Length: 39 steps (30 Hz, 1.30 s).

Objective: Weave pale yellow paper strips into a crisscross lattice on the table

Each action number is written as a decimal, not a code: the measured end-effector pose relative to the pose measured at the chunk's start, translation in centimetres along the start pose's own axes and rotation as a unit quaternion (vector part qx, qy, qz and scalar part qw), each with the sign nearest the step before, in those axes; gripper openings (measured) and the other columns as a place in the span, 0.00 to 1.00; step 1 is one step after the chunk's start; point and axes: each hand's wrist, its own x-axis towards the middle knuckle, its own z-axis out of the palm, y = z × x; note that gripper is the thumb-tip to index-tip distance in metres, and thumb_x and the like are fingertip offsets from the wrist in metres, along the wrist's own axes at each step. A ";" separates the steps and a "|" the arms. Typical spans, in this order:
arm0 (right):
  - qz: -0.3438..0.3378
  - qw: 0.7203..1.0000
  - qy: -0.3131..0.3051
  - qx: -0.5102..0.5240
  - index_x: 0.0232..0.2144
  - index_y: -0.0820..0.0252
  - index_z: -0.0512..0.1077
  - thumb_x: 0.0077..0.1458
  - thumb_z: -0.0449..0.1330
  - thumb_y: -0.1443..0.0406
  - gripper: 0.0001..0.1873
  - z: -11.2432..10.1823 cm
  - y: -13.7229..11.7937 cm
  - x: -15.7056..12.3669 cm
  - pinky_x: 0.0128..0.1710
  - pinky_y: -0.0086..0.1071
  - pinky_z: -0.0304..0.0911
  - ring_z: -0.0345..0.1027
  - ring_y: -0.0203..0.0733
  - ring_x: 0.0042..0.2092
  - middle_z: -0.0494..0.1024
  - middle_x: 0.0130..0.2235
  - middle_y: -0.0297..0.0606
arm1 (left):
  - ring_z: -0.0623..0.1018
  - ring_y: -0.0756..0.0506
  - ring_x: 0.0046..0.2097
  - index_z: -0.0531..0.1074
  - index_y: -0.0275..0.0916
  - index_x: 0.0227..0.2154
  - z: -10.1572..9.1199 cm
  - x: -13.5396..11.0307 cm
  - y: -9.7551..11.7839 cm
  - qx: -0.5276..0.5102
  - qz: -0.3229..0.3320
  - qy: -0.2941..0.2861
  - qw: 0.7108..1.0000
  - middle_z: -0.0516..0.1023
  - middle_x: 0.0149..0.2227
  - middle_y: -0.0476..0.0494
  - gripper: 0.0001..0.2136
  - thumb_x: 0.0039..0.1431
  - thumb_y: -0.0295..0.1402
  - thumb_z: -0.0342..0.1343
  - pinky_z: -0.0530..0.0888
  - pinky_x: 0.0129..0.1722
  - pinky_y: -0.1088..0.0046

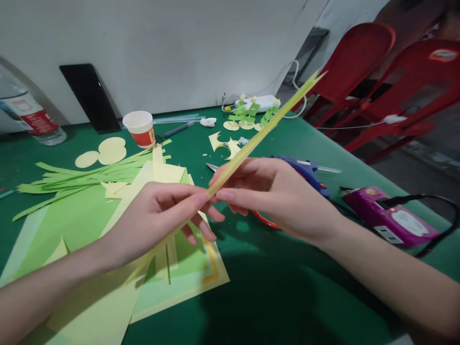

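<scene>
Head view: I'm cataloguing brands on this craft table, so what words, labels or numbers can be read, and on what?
No text can be read anywhere.
Bottle label: red and white, print blurred.
Paper cup: red band, nothing legible.
Purple device: white sticker, too small to read.
Red chair sticker: blurred.
Paper strip, pinched by left hand and right hand: blank.

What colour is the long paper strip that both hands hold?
Pale yellow-green. The paper strip shows best in the head view.
</scene>
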 end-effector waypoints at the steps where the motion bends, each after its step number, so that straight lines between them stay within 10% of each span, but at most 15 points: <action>1: -0.004 1.000 -0.001 -0.002 0.28 0.60 0.73 0.46 0.62 0.70 0.03 0.0 0.0 0.0 0.23 0.20 0.59 0.64 0.25 0.25 0.74 0.27 0.28 | 0.79 0.52 0.27 0.77 0.44 0.32 0.0 0.1 0.0 -0.001 0.001 -0.001 1.000 0.80 0.30 0.54 0.08 0.57 0.33 0.52 0.76 0.24 0.84; 23: 0.004 0.995 0.095 0.009 0.12 0.61 0.71 0.45 0.63 0.64 0.14 -2.9 -0.8 0.9 0.17 0.25 0.47 0.55 0.25 0.17 0.67 0.14 0.29 | 0.76 0.53 0.26 0.74 0.39 0.24 -0.8 0.0 0.8 0.216 0.058 0.003 0.975 0.79 0.25 0.52 0.08 0.56 0.33 0.54 0.71 0.23 0.84; 29: -0.021 0.990 0.142 0.004 0.09 0.60 0.70 0.38 0.67 0.62 0.14 -5.6 -2.1 1.5 0.12 0.24 0.45 0.51 0.24 0.13 0.65 0.11 0.29 | 0.76 0.49 0.31 0.74 0.42 0.30 -2.9 0.1 1.6 0.399 0.136 0.058 0.905 0.78 0.29 0.52 0.07 0.56 0.36 0.52 0.73 0.33 0.77; 33: -0.005 0.997 0.076 0.019 0.18 0.60 0.74 0.43 0.65 0.61 0.09 -3.2 -1.0 1.2 0.11 0.23 0.51 0.59 0.27 0.15 0.73 0.18 0.31 | 0.69 0.43 0.52 0.65 0.44 0.48 -2.7 0.2 0.9 0.490 0.255 0.201 0.809 0.72 0.49 0.47 0.17 0.55 0.36 0.53 0.65 0.52 0.68; 39: 0.014 0.999 -0.004 0.039 0.24 0.60 0.75 0.47 0.62 0.65 0.04 0.6 0.3 -0.1 0.19 0.21 0.62 0.64 0.27 0.19 0.74 0.20 0.30 | 0.72 0.43 0.50 0.67 0.45 0.44 -1.3 -0.5 0.1 0.570 0.393 0.166 0.702 0.75 0.46 0.47 0.15 0.53 0.33 0.57 0.57 0.58 0.57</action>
